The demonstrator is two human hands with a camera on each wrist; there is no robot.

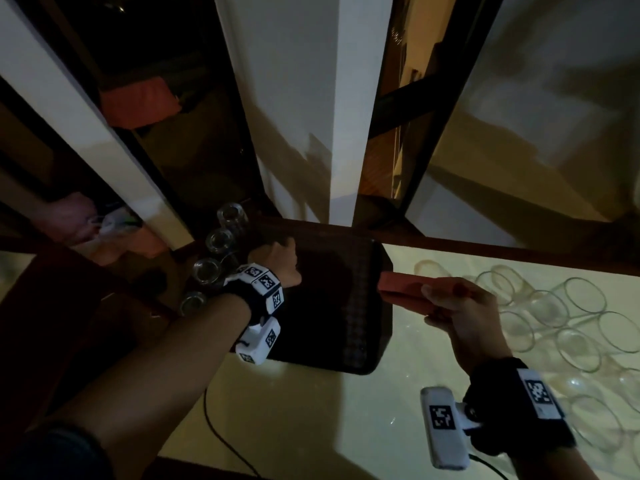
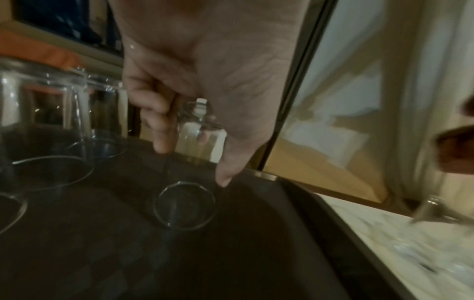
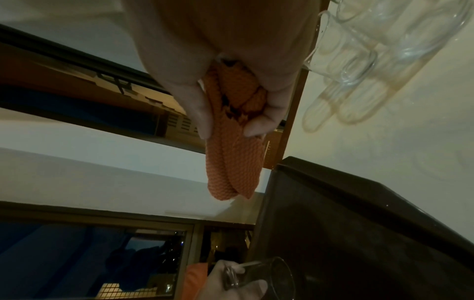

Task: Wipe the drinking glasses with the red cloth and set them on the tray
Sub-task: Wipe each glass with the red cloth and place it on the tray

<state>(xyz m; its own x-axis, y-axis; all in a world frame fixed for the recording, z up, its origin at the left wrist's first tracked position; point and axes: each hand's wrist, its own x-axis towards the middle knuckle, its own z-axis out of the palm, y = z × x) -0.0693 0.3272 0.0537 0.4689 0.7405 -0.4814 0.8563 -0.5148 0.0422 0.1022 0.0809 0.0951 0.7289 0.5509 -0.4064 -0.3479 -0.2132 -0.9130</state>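
A dark rectangular tray (image 1: 382,317) lies on the pale table. My left hand (image 1: 277,261) is over its far left part and grips a clear drinking glass (image 2: 201,136) by the base, mouth down. The glass's rim (image 2: 184,206) is at or just above the tray floor; I cannot tell whether it touches. Several glasses (image 1: 221,240) stand mouth-down in a row beside it (image 2: 46,121). My right hand (image 1: 446,303) hovers at the tray's right edge and pinches the folded red cloth (image 1: 401,287) between thumb and fingers (image 3: 202,121). The cloth (image 3: 233,158) hangs free, touching no glass.
Many clear glasses (image 1: 561,317) lie on their sides on the table to the right of the tray. White-and-dark window frames (image 1: 311,116) rise just behind the table. A cable (image 1: 221,434) crosses the table's near left.
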